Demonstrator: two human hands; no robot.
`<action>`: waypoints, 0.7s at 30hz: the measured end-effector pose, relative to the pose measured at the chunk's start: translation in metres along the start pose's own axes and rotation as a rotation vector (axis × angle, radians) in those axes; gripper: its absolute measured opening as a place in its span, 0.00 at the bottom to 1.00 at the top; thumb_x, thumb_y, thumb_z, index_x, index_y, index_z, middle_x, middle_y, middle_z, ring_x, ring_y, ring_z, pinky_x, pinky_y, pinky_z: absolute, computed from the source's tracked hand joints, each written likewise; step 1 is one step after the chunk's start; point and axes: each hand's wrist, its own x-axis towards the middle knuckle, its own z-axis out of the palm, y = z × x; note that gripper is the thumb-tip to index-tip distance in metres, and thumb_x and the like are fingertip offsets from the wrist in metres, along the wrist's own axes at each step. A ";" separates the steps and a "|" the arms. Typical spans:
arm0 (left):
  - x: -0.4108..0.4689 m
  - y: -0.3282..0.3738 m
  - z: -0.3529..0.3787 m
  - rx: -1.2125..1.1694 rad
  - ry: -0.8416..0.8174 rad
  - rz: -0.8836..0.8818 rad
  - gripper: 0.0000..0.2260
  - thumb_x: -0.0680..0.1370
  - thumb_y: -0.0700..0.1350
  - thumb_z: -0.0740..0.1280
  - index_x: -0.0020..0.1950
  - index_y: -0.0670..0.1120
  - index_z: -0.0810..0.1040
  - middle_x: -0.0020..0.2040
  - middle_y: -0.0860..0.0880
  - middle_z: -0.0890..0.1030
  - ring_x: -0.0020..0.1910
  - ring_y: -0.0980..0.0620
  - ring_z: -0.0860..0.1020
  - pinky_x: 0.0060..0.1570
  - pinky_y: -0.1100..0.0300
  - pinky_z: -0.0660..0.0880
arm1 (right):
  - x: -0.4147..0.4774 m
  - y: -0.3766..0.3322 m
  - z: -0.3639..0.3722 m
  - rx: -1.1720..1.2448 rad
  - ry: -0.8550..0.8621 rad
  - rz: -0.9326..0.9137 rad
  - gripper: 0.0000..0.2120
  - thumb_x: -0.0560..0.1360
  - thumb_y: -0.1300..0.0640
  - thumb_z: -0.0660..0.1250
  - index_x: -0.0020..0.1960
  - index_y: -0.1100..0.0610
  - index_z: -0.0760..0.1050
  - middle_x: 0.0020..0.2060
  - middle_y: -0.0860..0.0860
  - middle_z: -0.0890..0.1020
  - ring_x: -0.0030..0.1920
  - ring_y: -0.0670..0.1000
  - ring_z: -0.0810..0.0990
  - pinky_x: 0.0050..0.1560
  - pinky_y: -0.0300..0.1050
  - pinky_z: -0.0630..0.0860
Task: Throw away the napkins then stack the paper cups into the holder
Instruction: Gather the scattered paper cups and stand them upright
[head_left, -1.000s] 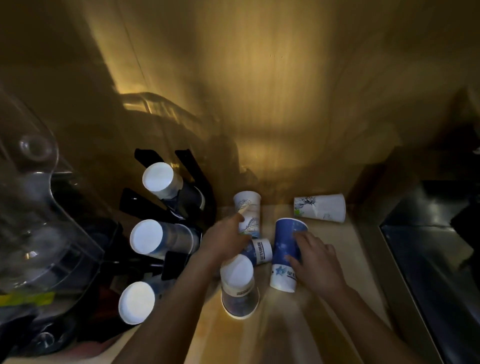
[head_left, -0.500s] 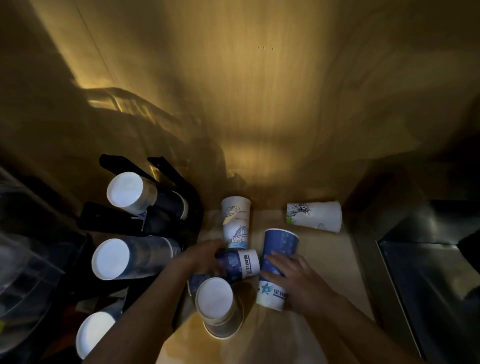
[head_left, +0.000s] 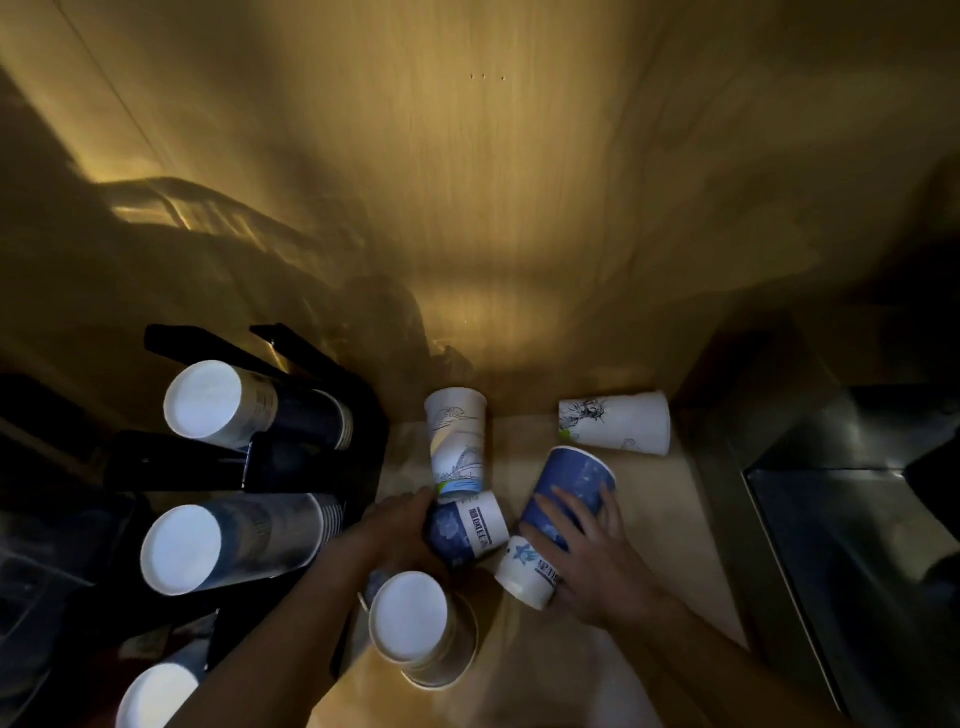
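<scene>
Several paper cups lie on a wooden counter (head_left: 665, 519). My left hand (head_left: 395, 530) grips a small blue-and-white cup (head_left: 470, 527) lying on its side. My right hand (head_left: 592, 561) holds a tall blue cup (head_left: 566, 493) that lies tilted, mouth pointing away. A white printed cup (head_left: 457, 441) lies beyond my left hand, another white cup (head_left: 618, 423) lies by the back wall. An upside-down cup stack (head_left: 415, 623) stands near my left forearm. The black cup holder (head_left: 311, 467) at left carries stacks of cups (head_left: 208, 405). No napkins are in view.
A wooden wall (head_left: 467, 208) rises right behind the counter. A dark metal sink or bin (head_left: 857, 545) borders the counter on the right. Dim clutter sits in shadow at the far left.
My left hand pulled back from the white printed cup and closed on the small blue-and-white cup. My right hand stayed on the tall blue cup. The camera shifted right and closer.
</scene>
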 end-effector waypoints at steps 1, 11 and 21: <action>-0.001 0.001 -0.001 -0.021 0.021 0.005 0.37 0.59 0.57 0.77 0.64 0.51 0.65 0.61 0.47 0.76 0.59 0.46 0.74 0.59 0.52 0.71 | -0.001 0.001 -0.001 -0.008 0.050 0.019 0.39 0.51 0.38 0.75 0.60 0.49 0.74 0.59 0.55 0.79 0.60 0.58 0.77 0.54 0.71 0.70; -0.021 0.012 -0.018 -0.577 0.036 0.199 0.34 0.63 0.43 0.78 0.63 0.56 0.65 0.60 0.52 0.75 0.61 0.51 0.74 0.57 0.59 0.74 | -0.014 0.005 -0.006 0.369 0.415 0.329 0.38 0.58 0.49 0.74 0.64 0.59 0.68 0.62 0.60 0.75 0.64 0.63 0.71 0.63 0.68 0.63; -0.018 0.043 -0.021 -0.941 0.071 0.277 0.36 0.64 0.39 0.77 0.67 0.53 0.66 0.60 0.52 0.78 0.59 0.54 0.76 0.51 0.64 0.77 | -0.031 0.016 -0.016 0.760 0.572 0.619 0.33 0.62 0.47 0.76 0.62 0.52 0.67 0.58 0.52 0.76 0.59 0.52 0.72 0.62 0.56 0.69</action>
